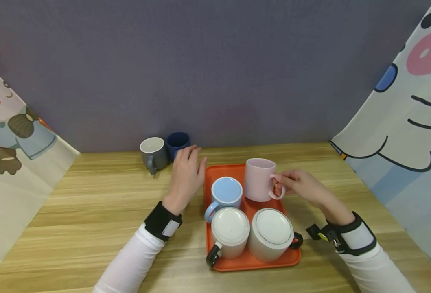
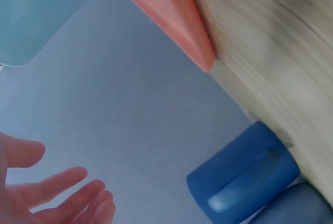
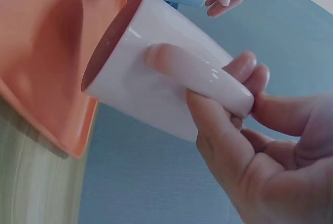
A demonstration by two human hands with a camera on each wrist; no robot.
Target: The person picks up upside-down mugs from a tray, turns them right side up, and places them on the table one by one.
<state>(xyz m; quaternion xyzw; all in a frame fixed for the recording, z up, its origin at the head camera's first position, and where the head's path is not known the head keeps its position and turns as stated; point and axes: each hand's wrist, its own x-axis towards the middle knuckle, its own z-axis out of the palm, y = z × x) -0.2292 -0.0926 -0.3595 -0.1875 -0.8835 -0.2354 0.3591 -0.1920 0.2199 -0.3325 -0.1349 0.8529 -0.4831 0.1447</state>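
My right hand (image 1: 301,185) pinches the handle of a pink mug (image 1: 258,181) between thumb and fingers. The mug is bottom up over the back right part of an orange tray (image 1: 253,266); in the right wrist view, its open rim faces the tray with a gap between. My left hand (image 1: 187,177) holds nothing, its fingers extended beside the tray's left edge and just in front of a dark blue mug (image 1: 178,140). On the tray, a light blue mug (image 1: 227,191) and two whitish mugs with black handles, one left (image 1: 230,232) and one right (image 1: 272,234), stand bottom up.
A grey mug (image 1: 154,156) with a white inside stands upright to the left of the dark blue one, close to the grey back wall (image 1: 215,73). Printed cartoon cloths hang at left (image 1: 14,122) and right (image 1: 402,114) of the wooden table (image 1: 90,219).
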